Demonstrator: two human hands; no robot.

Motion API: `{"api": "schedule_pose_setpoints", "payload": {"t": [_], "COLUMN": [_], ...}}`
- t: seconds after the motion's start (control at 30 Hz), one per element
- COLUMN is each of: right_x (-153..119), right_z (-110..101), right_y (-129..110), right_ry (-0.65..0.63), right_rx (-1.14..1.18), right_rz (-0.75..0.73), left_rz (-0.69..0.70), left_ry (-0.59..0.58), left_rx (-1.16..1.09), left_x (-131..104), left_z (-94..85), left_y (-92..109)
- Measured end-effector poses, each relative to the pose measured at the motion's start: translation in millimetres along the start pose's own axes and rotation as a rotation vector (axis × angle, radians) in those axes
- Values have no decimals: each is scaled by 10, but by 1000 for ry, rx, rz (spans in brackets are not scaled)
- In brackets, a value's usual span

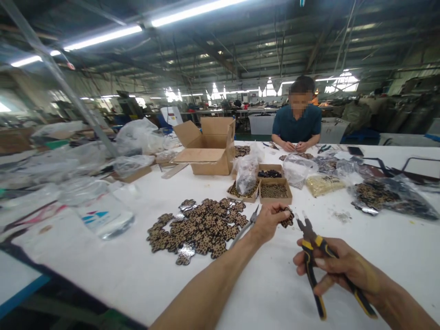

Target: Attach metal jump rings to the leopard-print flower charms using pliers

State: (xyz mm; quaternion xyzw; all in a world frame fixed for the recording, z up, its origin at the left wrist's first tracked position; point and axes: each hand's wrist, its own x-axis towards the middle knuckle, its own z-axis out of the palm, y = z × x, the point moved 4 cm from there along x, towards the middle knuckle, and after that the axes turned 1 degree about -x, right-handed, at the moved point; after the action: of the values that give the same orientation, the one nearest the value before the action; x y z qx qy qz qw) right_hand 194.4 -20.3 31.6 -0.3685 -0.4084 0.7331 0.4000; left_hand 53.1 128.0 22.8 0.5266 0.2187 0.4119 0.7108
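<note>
My left hand pinches a leopard-print patch with a dark scalloped edge between thumb and fingers. In my right hand is a pair of pliers with black and yellow handles spread apart. The jaws point up toward the patch, a short gap away from it. A small pale piece seems to be at their tip, too tiny to make out. Left of my left hand lies a heap of similar leopard-print patches, a few showing silvery backs. A second grey-handled tool rests between the heap and my left wrist, partly hidden by my forearm.
Beyond my hands stand small cardboard trays of brass-coloured bits and dark pieces. Farther back is an open carton. Plastic bags of patches lie to the right. Across the white table a person sits working.
</note>
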Motion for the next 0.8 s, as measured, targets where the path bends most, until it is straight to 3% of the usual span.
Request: {"api": "schedule_pose_setpoints", "payload": {"t": [0.33,0.8], "right_x": [45,43], "right_z": [-81,-98], "right_y": [121,69], "right_ry": [-95,-103], "right_rx": [61,-12], "right_rz": [19,-11], "left_rz": [120,222], "left_ry": [-144,-184], "left_rx": [235,510], "left_x": [6,-54], "left_z": [11,87], "left_y": [129,231]}}
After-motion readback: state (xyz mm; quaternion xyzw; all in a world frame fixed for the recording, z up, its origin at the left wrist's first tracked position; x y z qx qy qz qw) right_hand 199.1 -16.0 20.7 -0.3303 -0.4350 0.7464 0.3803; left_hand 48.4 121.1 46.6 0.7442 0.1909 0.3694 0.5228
